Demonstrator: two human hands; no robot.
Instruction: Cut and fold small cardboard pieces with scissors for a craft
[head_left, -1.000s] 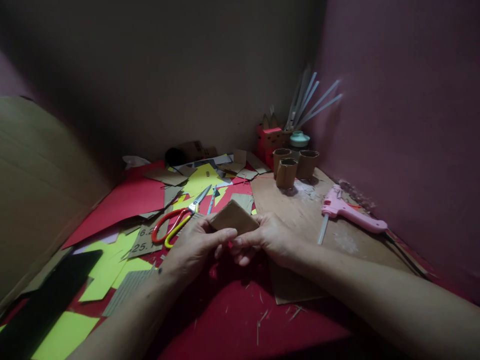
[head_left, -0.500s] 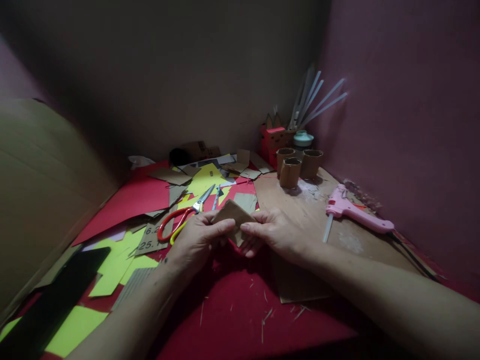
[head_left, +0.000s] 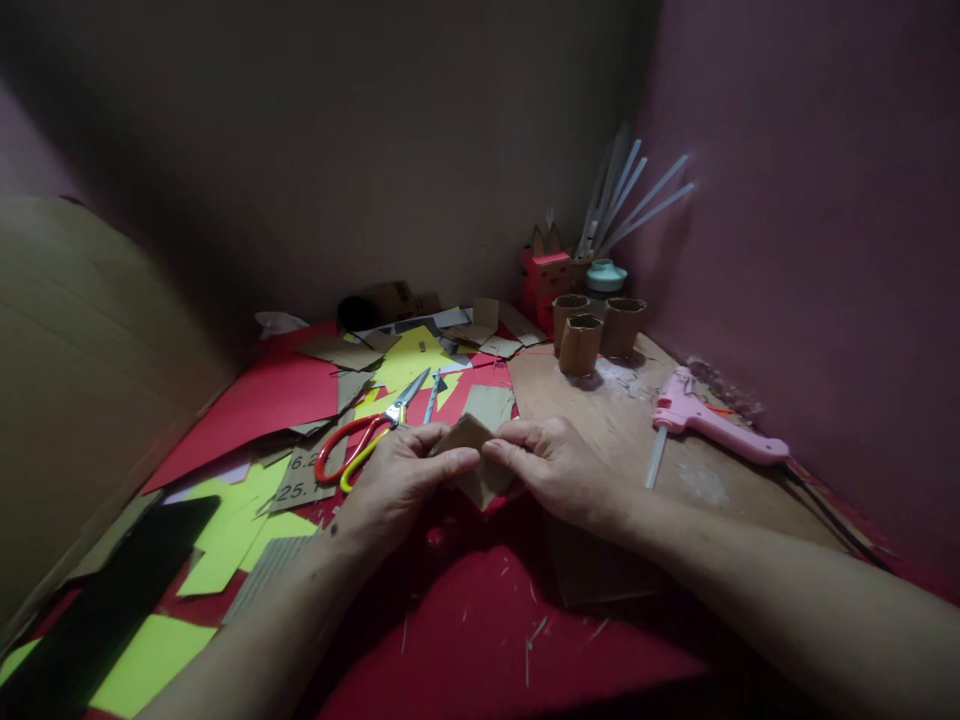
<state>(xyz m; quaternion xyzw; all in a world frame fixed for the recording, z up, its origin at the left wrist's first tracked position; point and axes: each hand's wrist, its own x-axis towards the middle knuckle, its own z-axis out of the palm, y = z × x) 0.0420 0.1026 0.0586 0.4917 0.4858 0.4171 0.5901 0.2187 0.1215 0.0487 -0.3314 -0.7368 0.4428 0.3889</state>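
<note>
A small piece of brown cardboard (head_left: pixel 484 485) is held above the red tabletop, one corner pointing away from me. My left hand (head_left: pixel 405 475) pinches its left side, thumb on top. On its right side my right hand (head_left: pixel 555 465) grips it, the thumb near the left thumb. The fingers beneath the cardboard are mostly hidden. Just beyond my left hand lie scissors (head_left: pixel 360 445) with one red and one yellow handle, blades slightly apart. A slim patterned pencil or pen (head_left: pixel 433 395) lies next to the blades.
Three small cardboard cups (head_left: pixel 581 345) stand on a wooden board (head_left: pixel 547 385) at the back right. A pink glue gun (head_left: pixel 712 425) lies on that board by the wall. Yellow paper (head_left: pixel 240 510), red sheets (head_left: pixel 262 400) and cardboard scraps cover the left. A black flat object (head_left: pixel 127 590) lies front left.
Both hands have tilted the cardboard and shifted their grip; its far corner sits slightly lower and its near corner now shows. The things on the table have stayed put.
</note>
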